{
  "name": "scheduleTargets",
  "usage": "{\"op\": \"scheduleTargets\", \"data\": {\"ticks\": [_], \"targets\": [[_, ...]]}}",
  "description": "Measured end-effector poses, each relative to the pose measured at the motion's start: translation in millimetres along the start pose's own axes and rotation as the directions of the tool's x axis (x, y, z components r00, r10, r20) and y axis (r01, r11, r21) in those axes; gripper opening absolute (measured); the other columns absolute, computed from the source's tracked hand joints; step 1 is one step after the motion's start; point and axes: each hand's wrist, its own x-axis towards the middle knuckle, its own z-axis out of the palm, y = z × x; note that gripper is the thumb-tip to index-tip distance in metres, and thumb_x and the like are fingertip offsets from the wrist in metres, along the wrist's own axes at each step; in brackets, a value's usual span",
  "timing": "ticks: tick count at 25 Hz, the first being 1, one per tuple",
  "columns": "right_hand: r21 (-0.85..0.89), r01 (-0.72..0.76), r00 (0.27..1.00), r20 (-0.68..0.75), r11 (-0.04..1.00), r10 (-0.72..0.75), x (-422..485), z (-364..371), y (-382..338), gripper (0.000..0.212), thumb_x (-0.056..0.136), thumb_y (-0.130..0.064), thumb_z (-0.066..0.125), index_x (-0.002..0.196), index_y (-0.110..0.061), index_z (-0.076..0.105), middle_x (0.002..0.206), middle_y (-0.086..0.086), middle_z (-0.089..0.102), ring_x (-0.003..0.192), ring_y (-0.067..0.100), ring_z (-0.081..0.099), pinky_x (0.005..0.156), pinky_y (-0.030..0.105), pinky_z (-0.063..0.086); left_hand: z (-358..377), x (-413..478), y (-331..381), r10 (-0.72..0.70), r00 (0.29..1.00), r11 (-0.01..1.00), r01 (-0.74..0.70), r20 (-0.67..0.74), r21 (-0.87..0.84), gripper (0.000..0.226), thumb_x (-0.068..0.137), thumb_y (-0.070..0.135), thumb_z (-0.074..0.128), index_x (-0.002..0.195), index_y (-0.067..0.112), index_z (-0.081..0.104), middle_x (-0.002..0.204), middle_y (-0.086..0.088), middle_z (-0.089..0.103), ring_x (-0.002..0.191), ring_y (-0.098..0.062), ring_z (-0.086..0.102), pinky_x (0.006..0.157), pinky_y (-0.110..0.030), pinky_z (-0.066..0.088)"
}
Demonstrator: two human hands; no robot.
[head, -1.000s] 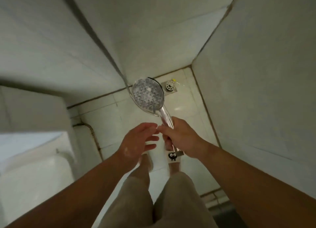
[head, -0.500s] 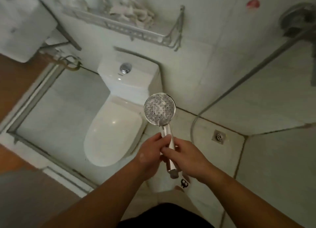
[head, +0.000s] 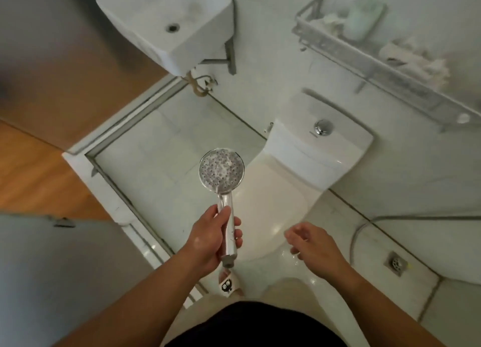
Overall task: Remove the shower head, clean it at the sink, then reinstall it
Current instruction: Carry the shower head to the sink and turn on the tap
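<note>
A chrome shower head (head: 221, 171) with a round nozzle face pointing up at me is detached from its hose. My left hand (head: 210, 238) grips its handle, holding it upright in front of the toilet. My right hand (head: 313, 243) hovers to the right with loosely curled fingers and holds nothing. The white wall sink (head: 166, 23) hangs at the top left, well beyond the shower head. The grey shower hose (head: 355, 236) lies along the floor at the right.
A white toilet (head: 299, 169) with its lid closed stands just behind my hands. A metal wall shelf (head: 377, 60) with cloths is at the top right. A floor drain (head: 396, 262) sits at the right. The door threshold (head: 104, 180) and wood floor lie at the left.
My view swung from the shower corner towards the toilet and sink. The shower head passed from my right hand to my left, and my right hand let go and moved off right.
</note>
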Motion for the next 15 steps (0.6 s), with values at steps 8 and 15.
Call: {"op": "scheduleTargets", "data": {"ticks": [8, 15], "targets": [[-0.067, 0.010, 0.993, 0.116, 0.998, -0.003, 104.2, 118.9, -103.9, 0.021, 0.092, -0.048, 0.062, 0.093, -0.028, 0.067, 0.089, -0.009, 0.074, 0.072, 0.005, 0.071, 0.073, 0.032, 0.057, -121.7, 64.4, 110.4, 0.002, 0.996, 0.995, -0.012, -0.094, -0.098, 0.025, 0.104, 0.025, 0.050, 0.114, 0.004, 0.060, 0.088, -0.013, 0.061, 0.058, -0.020, 0.055, 0.052, -0.032, 0.050], [-0.263, -0.164, 0.973, 0.114, 0.951, 0.199, 168.1, 163.1, -171.8, 0.022, 0.091, -0.050, 0.063, 0.090, -0.029, 0.066, 0.082, -0.010, 0.072, 0.079, 0.005, 0.067, 0.077, 0.029, 0.053, -211.7, 138.3, 227.2, -0.068, 0.989, 0.991, 0.052, -0.131, -0.123, 0.027, 0.105, 0.026, 0.049, 0.117, 0.003, 0.056, 0.087, -0.013, 0.057, 0.056, -0.018, 0.052, 0.050, -0.031, 0.047]]}}
